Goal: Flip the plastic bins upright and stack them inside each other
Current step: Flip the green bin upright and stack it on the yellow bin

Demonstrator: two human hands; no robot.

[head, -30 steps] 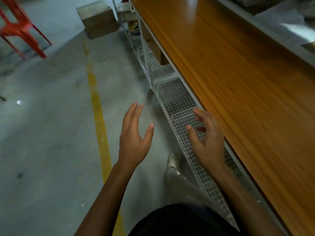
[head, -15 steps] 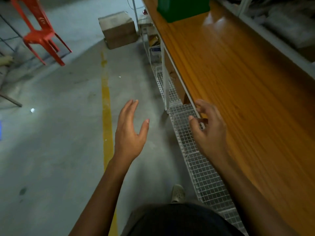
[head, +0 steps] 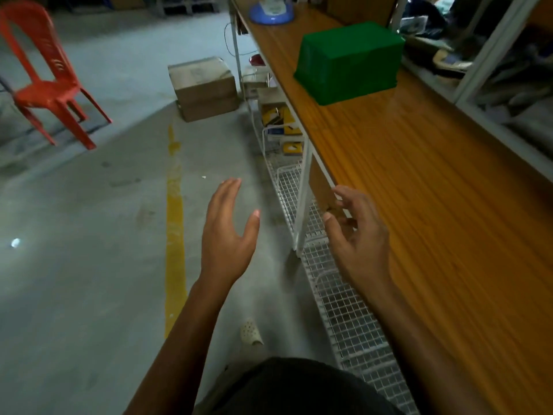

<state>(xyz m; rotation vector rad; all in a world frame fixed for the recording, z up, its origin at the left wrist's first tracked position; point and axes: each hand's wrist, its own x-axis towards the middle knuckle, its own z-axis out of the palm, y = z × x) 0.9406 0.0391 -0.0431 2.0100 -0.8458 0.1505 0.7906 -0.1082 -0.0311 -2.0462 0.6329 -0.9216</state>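
Observation:
A green plastic bin lies upside down on the long wooden table, far ahead of me at the upper right. My left hand is raised over the concrete floor, fingers apart, holding nothing. My right hand hovers at the table's front edge, fingers loosely curled and empty. Both hands are well short of the bin.
A wire mesh shelf runs under the table, with small boxes farther along it. A cardboard box sits on the floor beside the table leg. A red plastic chair stands at left. A blue round object sits at the table's far end.
The view has tilted up and moved forward along the table, bringing the green bin fully into sight. Both hands stay raised, open and empty.

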